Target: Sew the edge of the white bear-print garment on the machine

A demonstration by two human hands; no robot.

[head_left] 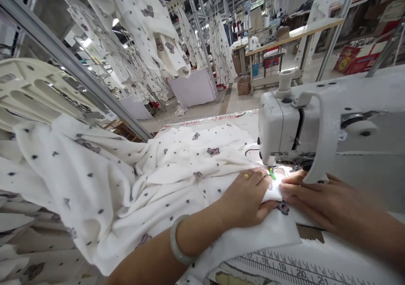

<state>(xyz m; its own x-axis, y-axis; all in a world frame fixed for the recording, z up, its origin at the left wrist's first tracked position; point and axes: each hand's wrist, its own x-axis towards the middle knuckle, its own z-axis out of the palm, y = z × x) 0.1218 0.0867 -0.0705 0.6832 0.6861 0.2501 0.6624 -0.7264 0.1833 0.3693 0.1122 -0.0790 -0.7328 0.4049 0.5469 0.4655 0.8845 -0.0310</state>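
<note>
White printed fabric (177,179) is pressed flat under the left hand (245,198), whose fingers are extended and laid together on the cloth, with the thumb tucked against the fabric edge. A ring is worn on one finger, and a pale bangle (177,240) is worn on the wrist. The right hand (316,200) is laid flat just beside it, fingers straight and together, with the fingertips resting on the same fabric edge. Both hands are positioned directly in front of the needle area (271,172), where a green part is visible. The sewing machine (284,128) stands over the hands. The fabric is spread leftward across the table in loose folds. A printed ruler (284,268) is fixed along the near table edge. Matching garments (152,27) are hung overhead in the background.
</note>
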